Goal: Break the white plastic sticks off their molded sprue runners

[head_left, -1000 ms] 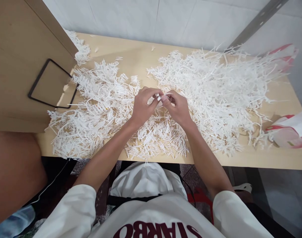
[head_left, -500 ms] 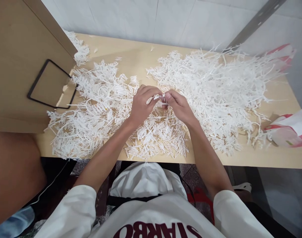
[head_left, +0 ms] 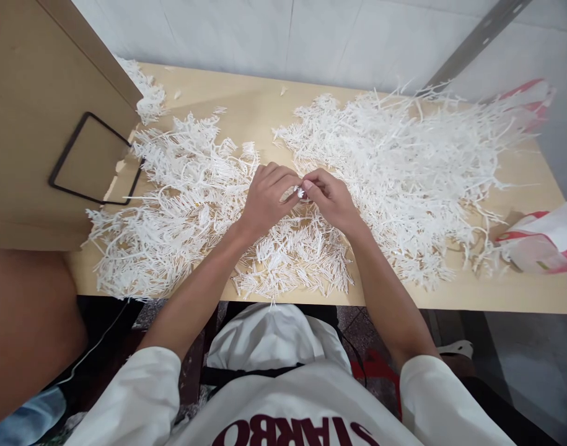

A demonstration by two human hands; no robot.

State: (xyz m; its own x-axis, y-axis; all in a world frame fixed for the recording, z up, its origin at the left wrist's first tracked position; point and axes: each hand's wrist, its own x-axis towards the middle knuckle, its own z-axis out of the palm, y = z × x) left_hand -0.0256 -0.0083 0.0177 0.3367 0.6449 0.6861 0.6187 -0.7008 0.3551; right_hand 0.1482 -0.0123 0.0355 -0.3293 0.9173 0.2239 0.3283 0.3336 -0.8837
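Note:
My left hand [head_left: 271, 197] and my right hand [head_left: 329, 197] meet above the middle of the table, thumbs and fingers pinched together. Between the fingertips shows a small white branched plastic piece [head_left: 300, 192]; both hands seem to grip it, though the fingers cover most of it. Below them lies a pile of short white plastic sticks [head_left: 295, 257]. To the left spreads a heap of white plastic strands and sticks [head_left: 171, 210]. On the right is a larger, looser heap of white branching plastic strands [head_left: 417, 167].
A brown cardboard box [head_left: 46, 74] with a black wire frame [head_left: 81, 158] against it stands at the left. Red and white bags [head_left: 543, 238] lie at the right end of the table [head_left: 450, 297]. Another person's limb [head_left: 32, 328] is at lower left. A tiled wall [head_left: 246, 37] closes the back.
My fingertips have drawn closer together, and the white piece between them has turned and is more covered. The heaps look the same; the view has shifted very slightly.

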